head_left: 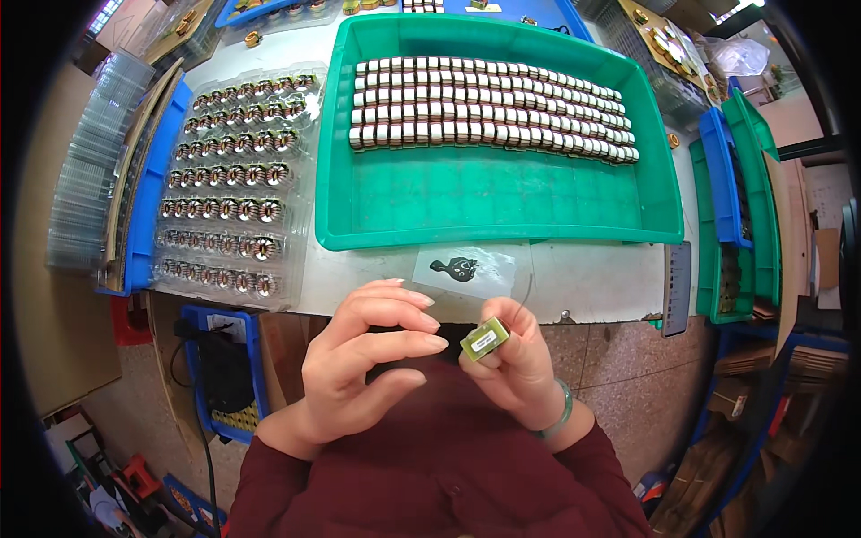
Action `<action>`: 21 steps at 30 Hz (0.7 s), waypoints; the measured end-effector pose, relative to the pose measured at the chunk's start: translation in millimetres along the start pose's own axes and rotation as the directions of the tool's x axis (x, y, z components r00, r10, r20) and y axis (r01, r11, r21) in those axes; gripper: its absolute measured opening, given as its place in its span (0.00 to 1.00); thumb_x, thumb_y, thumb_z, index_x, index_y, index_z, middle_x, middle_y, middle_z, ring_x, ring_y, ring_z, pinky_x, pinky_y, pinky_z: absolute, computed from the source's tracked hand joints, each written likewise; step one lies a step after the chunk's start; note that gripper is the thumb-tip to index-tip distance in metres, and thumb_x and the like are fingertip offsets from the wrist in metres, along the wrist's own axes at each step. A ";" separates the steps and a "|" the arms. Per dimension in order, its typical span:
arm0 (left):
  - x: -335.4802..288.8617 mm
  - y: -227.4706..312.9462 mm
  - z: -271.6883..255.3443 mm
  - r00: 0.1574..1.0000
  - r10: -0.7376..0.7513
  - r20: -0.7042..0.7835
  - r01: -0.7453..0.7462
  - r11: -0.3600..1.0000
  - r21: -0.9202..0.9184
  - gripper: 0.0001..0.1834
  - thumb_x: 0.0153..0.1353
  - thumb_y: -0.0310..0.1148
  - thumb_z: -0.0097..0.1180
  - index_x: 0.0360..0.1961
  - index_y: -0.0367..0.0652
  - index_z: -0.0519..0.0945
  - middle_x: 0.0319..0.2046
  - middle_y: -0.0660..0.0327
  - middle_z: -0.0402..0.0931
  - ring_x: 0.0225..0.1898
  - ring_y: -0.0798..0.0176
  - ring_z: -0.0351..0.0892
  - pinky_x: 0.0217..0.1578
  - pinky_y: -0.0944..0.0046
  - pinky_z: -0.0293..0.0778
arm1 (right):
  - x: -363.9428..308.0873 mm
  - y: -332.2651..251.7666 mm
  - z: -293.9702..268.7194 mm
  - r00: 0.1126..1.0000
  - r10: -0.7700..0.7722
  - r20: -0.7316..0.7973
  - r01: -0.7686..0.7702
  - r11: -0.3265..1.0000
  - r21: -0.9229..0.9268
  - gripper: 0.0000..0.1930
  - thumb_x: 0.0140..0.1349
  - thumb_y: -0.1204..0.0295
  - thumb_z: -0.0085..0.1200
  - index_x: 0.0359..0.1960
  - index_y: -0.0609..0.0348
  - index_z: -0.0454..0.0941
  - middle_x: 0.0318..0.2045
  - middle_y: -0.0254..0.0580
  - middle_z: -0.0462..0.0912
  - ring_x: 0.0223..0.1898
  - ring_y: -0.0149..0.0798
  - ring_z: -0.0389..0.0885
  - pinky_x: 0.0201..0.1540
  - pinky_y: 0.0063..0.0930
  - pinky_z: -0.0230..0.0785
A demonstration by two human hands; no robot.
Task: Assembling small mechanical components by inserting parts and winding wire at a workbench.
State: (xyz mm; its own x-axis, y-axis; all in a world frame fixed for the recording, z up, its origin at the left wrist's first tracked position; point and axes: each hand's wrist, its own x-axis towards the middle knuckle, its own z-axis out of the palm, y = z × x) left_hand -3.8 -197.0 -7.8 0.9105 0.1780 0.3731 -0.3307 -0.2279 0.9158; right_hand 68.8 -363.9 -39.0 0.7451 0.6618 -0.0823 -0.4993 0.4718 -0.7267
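My right hand (525,372) pinches a small yellow-green block (484,340), a boxy component with a white printed label on the side that shows. A thin dark, slightly curved strip (527,291) sticks up from behind the same fingers; its lower part is hidden, so I cannot make out what it is. Just left of the block, my left hand (363,359) is empty, fingers curved and apart, the tips close to the block. Beyond both hands, a clear plastic bag (466,271) with a black figure on it lies at the table's front edge.
A green bin (502,235) with rows of white-topped components stands ahead. To its left, a clear blister tray (300,179) holds rows of copper-wound toroid coils. Stacked clear trays (90,170) rise at far left. Blue and green bins (762,206) stand at right, near a grey strip (678,289).
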 end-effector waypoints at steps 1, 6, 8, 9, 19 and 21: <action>-0.5 -1.2 0.5 1.000 -0.002 -0.005 0.002 1.000 0.003 0.12 0.46 0.26 0.61 0.35 0.43 0.81 0.39 0.61 0.75 0.46 0.57 0.72 0.55 0.53 0.62 | 1.2 -1.3 0.9 0.998 0.058 0.005 -0.058 0.995 0.080 0.10 0.52 0.76 0.59 0.35 0.61 0.72 0.14 0.26 0.64 0.14 0.20 0.51 0.16 0.12 0.47; 1.1 -1.6 -0.5 1.000 0.012 0.017 -0.012 1.000 0.012 0.10 0.46 0.24 0.60 0.33 0.44 0.81 0.39 0.61 0.75 0.46 0.57 0.72 0.55 0.53 0.62 | 6.5 -3.9 7.5 0.943 0.317 0.105 -0.328 0.820 0.469 0.13 0.57 0.69 0.58 0.35 0.59 0.66 0.14 0.26 0.61 0.14 0.19 0.48 0.16 0.12 0.44; 0.9 -1.8 -0.9 1.000 0.013 0.011 -0.013 1.000 0.016 0.10 0.46 0.24 0.60 0.33 0.44 0.81 0.39 0.61 0.75 0.46 0.57 0.72 0.55 0.53 0.62 | 6.6 -2.9 6.7 0.942 0.317 0.111 -0.330 0.815 0.477 0.13 0.56 0.69 0.58 0.35 0.59 0.67 0.14 0.26 0.61 0.14 0.19 0.49 0.16 0.12 0.44; 0.9 -1.9 -0.9 1.000 0.015 0.006 -0.015 1.000 0.018 0.10 0.46 0.24 0.60 0.33 0.44 0.81 0.39 0.61 0.75 0.46 0.57 0.72 0.54 0.53 0.62 | 6.5 -2.2 6.0 0.942 0.316 0.115 -0.331 0.810 0.484 0.13 0.56 0.70 0.59 0.36 0.60 0.67 0.14 0.26 0.62 0.14 0.19 0.49 0.16 0.12 0.45; 11.5 6.1 0.8 0.996 0.085 -0.023 -0.079 0.978 0.195 0.09 0.45 0.24 0.61 0.30 0.46 0.81 0.36 0.63 0.76 0.46 0.59 0.73 0.54 0.53 0.62 | 3.0 10.5 -2.3 0.999 -0.019 0.029 0.015 0.991 0.130 0.13 0.53 0.81 0.55 0.42 0.65 0.71 0.16 0.26 0.64 0.15 0.19 0.51 0.18 0.11 0.45; 14.9 9.5 0.9 0.994 0.110 0.000 -0.105 0.945 0.309 0.09 0.44 0.23 0.61 0.29 0.46 0.81 0.36 0.64 0.76 0.46 0.60 0.73 0.54 0.54 0.62 | 2.4 11.0 -5.1 0.974 -0.215 0.072 0.226 0.946 -0.232 0.14 0.53 0.82 0.55 0.42 0.66 0.71 0.16 0.26 0.64 0.16 0.19 0.51 0.18 0.11 0.46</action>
State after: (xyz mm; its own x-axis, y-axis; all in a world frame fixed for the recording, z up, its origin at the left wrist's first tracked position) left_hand 6.8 -197.4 6.3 0.8685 0.1518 0.4718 -0.3313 -0.5303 0.7804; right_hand 67.3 -360.1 -50.6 0.8014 0.5849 0.1254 -0.2014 0.4612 -0.8641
